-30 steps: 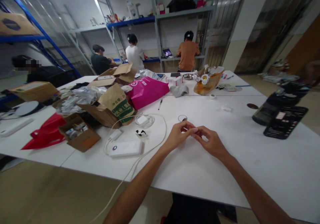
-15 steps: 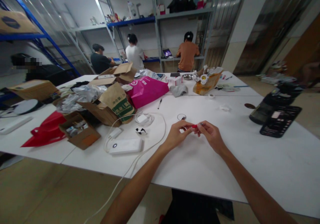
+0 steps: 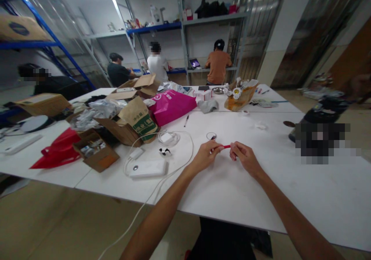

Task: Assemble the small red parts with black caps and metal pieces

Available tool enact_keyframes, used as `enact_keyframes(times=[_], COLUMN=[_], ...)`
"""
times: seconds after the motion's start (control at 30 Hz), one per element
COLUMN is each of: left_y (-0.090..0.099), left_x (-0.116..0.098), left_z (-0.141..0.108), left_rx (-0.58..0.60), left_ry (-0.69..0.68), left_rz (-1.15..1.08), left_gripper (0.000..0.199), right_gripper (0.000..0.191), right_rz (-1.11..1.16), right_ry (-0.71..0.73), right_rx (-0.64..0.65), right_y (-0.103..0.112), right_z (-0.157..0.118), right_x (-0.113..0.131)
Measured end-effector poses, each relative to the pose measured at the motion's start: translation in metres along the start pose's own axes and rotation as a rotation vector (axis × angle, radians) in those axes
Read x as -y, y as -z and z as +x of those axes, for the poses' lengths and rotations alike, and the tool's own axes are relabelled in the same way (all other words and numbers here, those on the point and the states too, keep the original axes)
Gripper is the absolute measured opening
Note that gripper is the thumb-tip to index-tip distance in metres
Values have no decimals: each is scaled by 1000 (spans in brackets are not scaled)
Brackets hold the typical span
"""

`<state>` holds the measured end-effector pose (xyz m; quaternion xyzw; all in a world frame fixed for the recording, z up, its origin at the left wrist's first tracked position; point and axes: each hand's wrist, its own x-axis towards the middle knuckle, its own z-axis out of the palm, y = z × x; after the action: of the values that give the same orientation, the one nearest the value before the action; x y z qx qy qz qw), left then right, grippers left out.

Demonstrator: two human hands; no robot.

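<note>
A short, narrow red strip (image 3: 227, 146) spans the gap between my two hands above the white table (image 3: 220, 198). My left hand (image 3: 204, 155) pinches its left end between thumb and fingers. At the other end, my right hand (image 3: 245, 158) has its fingertips closed on the strip. The strip looks straight; its exact kind is too small to make out. Just beyond my left hand lies a thin dark loop (image 3: 211, 135) with a small dark piece on it.
To the left lie a white power bank (image 3: 148, 168), a coiled white cable (image 3: 174, 138), and a small black-and-white item (image 3: 164, 151). Further back are a pen (image 3: 186, 120), a magenta bag (image 3: 174, 107) and open cartons (image 3: 100, 161). A blurred-out object stands at right. Several people sit beyond.
My hands have drawn slightly apart, and more of the red strip shows between them. The dark tip seen earlier at my right fingers is no longer visible. The view has shifted slightly.
</note>
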<state>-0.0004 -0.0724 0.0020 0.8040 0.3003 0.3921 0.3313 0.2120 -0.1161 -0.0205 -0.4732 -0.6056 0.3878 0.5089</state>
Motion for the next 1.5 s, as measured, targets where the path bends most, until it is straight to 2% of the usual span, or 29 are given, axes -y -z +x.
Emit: enact_keyframes(times=[0.2, 0.3, 0.5, 0.57, 0.63, 0.77, 0.87, 1.0, 1.13, 1.4, 1.5], left_y=[2, 1, -3, -3, -2, -2, -4, -6, -5, 0, 2], left_x=[2, 0, -4, -5, -4, -1, 2, 2, -1, -8, -12], left_z=[-1, -1, 1, 1, 1, 1, 0, 1, 1, 2, 2], left_rx=[27, 25, 15, -26, -62, -33, -35, -29, 38, 109, 126], left_ry=[89, 90, 236, 204, 112, -79, -99, 8, 89, 319, 367], left_rz=[98, 127, -41, -58, -46, -32, -20, -2, -40, -355, -418], left_gripper=[36, 43, 69, 64, 48, 33, 26, 25, 33, 54, 56], right_gripper=[53, 53, 49, 47, 46, 48, 44, 39, 38, 36, 36], right_rz=[-58, -77, -90, -88, -89, -122, -91, -4, 55, 91, 76], right_ry=[16, 36, 67, 63, 56, 64, 55, 37, 40, 39, 30], right_rx=[60, 70, 40, 27, 24, 45, 23, -23, -25, -35, -46], right_y=[-1, -2, -2, -1, -1, -2, -4, -5, -4, 0, 0], right_z=[-4, -4, -4, -4, -4, -4, -2, 2, 3, 2, 3], right_x=[0, 0, 2, 2, 1, -3, -4, -4, -2, 3, 6])
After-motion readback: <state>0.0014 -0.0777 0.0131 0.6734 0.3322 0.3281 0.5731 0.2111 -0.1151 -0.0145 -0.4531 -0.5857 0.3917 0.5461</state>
